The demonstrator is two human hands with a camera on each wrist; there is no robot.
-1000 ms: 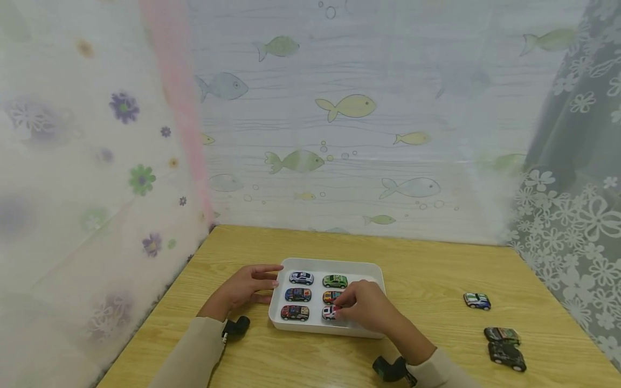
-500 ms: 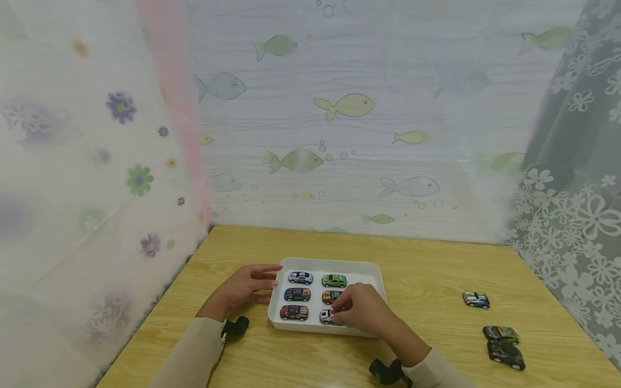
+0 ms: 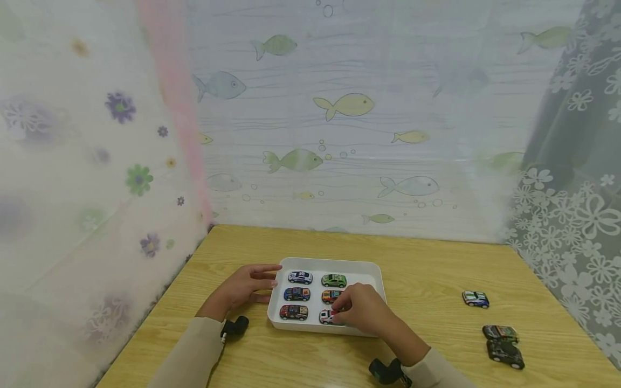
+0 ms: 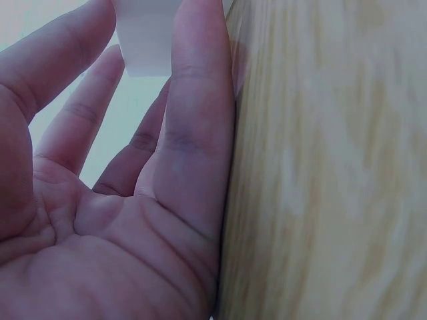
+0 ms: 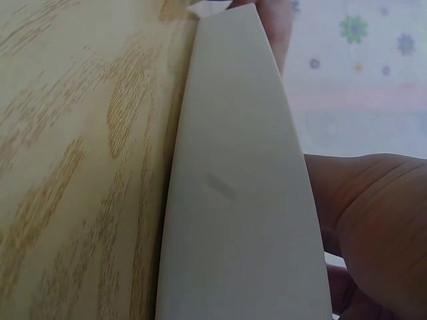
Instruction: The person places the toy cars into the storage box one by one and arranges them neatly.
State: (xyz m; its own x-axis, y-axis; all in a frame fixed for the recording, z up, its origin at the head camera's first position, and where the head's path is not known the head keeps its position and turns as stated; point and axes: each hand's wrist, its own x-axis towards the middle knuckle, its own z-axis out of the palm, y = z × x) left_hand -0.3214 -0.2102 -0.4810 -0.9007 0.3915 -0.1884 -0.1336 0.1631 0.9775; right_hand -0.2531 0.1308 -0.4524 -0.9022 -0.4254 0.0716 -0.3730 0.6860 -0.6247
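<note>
A shallow white tray [image 3: 335,263] stands on the wooden table. My right hand [image 3: 366,310] reaches in over its front right side and pinches a white-and-red toy car [image 3: 325,317] at the tray floor; fingertips cover the car's right end. Behind it sit an orange-red toy car [image 3: 331,297] and a green one [image 3: 333,281]. The left column holds a white-and-blue car [image 3: 300,277], a blue car [image 3: 297,294] and a dark red car [image 3: 293,312]. My left hand [image 3: 245,285] has its fingers extended against the tray's left wall. In the right wrist view the tray wall [image 5: 233,167] hides the fingertips.
Right of the tray, a white, green and blue toy car [image 3: 476,299] lies on the table [image 3: 427,280]. Nearer are a dark patterned car [image 3: 501,333] and a black car [image 3: 505,354], close together. A fish-print curtain [image 3: 310,124] hangs behind the table.
My right hand and the white-and-red car have shifted slightly left in the tray since a second ago. The left hand stays at the tray's left side.
</note>
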